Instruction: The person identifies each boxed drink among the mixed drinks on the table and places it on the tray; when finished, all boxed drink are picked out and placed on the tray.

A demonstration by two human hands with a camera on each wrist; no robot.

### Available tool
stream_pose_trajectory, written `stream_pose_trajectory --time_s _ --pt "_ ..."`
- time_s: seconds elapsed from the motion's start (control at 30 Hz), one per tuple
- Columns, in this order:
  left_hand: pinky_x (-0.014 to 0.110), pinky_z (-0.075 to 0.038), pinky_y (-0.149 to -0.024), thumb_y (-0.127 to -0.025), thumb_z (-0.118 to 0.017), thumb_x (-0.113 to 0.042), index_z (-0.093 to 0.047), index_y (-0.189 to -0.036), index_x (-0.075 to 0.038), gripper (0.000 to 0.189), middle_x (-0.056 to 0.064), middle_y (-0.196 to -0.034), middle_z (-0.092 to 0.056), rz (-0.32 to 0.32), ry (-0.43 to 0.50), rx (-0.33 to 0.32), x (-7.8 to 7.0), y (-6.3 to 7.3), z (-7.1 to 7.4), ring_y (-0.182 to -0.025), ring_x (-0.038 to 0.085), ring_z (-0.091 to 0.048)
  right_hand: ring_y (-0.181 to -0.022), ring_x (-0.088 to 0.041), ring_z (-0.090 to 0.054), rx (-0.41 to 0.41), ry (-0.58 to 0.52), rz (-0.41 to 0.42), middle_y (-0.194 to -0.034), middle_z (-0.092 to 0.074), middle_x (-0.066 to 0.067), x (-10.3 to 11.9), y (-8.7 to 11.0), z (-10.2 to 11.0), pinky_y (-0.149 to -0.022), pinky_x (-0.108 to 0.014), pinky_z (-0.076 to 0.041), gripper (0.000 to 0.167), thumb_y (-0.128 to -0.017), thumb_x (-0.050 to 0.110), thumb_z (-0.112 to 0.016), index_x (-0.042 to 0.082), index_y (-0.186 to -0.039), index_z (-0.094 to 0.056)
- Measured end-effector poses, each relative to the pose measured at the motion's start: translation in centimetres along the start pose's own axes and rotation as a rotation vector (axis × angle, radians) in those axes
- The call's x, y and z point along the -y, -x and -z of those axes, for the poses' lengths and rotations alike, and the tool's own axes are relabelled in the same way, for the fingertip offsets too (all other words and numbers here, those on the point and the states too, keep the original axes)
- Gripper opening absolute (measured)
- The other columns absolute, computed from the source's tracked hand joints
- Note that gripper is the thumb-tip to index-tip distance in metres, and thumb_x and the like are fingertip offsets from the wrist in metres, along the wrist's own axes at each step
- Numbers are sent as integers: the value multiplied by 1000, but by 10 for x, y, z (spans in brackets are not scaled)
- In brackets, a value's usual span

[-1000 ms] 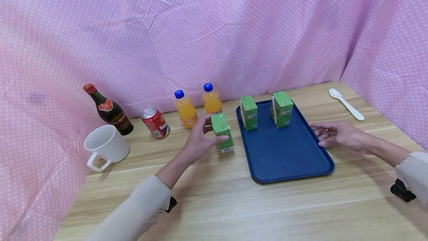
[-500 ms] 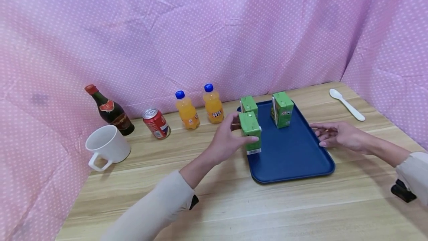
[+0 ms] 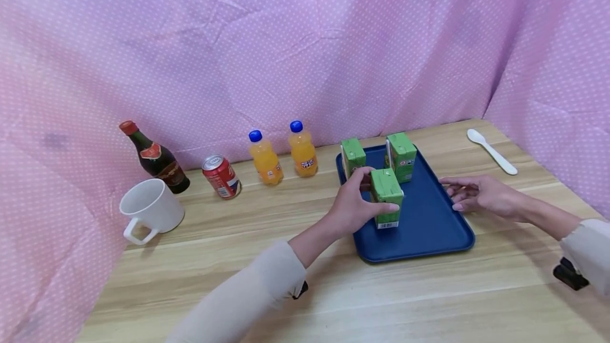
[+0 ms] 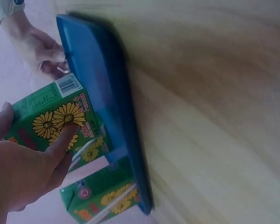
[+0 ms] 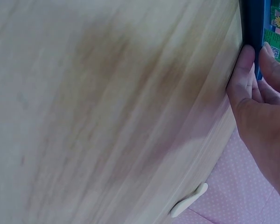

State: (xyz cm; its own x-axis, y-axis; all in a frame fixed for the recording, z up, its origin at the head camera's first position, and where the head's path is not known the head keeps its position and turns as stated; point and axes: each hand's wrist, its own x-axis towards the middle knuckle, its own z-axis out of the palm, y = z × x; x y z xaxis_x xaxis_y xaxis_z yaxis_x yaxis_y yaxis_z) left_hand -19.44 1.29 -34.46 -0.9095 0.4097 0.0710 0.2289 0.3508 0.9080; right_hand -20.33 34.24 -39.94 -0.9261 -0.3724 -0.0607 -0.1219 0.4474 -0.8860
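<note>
My left hand (image 3: 350, 209) grips a green drink carton (image 3: 387, 195) over the blue tray (image 3: 414, 240), thumb on the near side and fingers on the far side. In the left wrist view, this carton (image 4: 60, 112) shows yellow flowers and a barcode. Whether its base touches the tray is hard to tell. Two more green cartons stand toward the tray's far end, one at the left (image 3: 352, 153) and another at the right (image 3: 402, 155). My right hand (image 3: 486, 197) rests its fingertips against the tray's right rim, its fingers loosely bent.
Left of the tray stand two orange soda bottles (image 3: 266, 160), a red can (image 3: 222, 177), a dark bottle (image 3: 162, 160) and a white mug (image 3: 154, 208). A white spoon (image 3: 493, 152) lies at the far right. Pink dotted cloth (image 3: 305, 52) hangs behind the wooden table (image 3: 333, 295).
The left hand has carried its carton rightward, from beside the tray to above the tray's middle. The right hand has stayed at the tray's right rim.
</note>
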Motion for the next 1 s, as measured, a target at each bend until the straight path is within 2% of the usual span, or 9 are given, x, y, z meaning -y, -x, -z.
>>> stream_pose_trajectory --time_s 0.13,0.37,0.57,0.77,0.87,1.0 --pt "23 -47 -92 -75 -84 -26 -45 -132 -18 69 -9 -115 -56 -1 0 9 6 -2 -7 -107 9 -53 -93 -6 -60 11 -3 -4 -112 -57 -16 1 -1 0 -75 -23 -55 73 -82 -1 -71 -17 -140 -31" --pt "38 -47 -97 -75 -84 -23 -44 -133 -18 70 -9 -114 -56 12 14 4 14 -2 -14 -105 10 -53 -93 -5 -60 23 -1 -12 -113 -57 -16 2 -1 1 -76 -23 -55 73 -82 0 -71 -16 -141 -31" --pt "37 -47 -98 -77 -82 -25 -43 -134 -19 69 -9 -118 -55 -44 1 6 17 -2 -18 -109 10 -53 -92 -5 -60 15 12 -4 -110 -58 -14 2 0 2 -75 -22 -54 72 -82 -1 -71 -17 -140 -31" --pt "36 -47 -99 -77 -83 -25 -42 -136 -20 72 -10 -120 -55 -42 5 -11 18 -1 -20 -110 9 -53 -93 -7 -60 9 -2 -15 -111 -57 -15 2 0 0 -75 -22 -54 73 -82 -1 -71 -18 -140 -30" --pt "37 -46 -100 -77 -82 -26 -40 -139 -19 75 -9 -122 -55 -33 8 -14 18 -1 -21 -113 10 -52 -92 -5 -60 10 16 -7 -111 -57 -16 2 0 1 -75 -21 -54 71 -83 -3 -70 -19 -139 -30" --pt "36 -43 -103 -76 -82 -33 -33 -146 -21 87 -7 -133 -50 34 -29 -5 16 1 -19 -123 12 -48 -91 -6 -60 17 6 -17 -110 -57 -16 3 -1 0 -74 -22 -55 71 -83 -4 -69 -19 -140 -29"
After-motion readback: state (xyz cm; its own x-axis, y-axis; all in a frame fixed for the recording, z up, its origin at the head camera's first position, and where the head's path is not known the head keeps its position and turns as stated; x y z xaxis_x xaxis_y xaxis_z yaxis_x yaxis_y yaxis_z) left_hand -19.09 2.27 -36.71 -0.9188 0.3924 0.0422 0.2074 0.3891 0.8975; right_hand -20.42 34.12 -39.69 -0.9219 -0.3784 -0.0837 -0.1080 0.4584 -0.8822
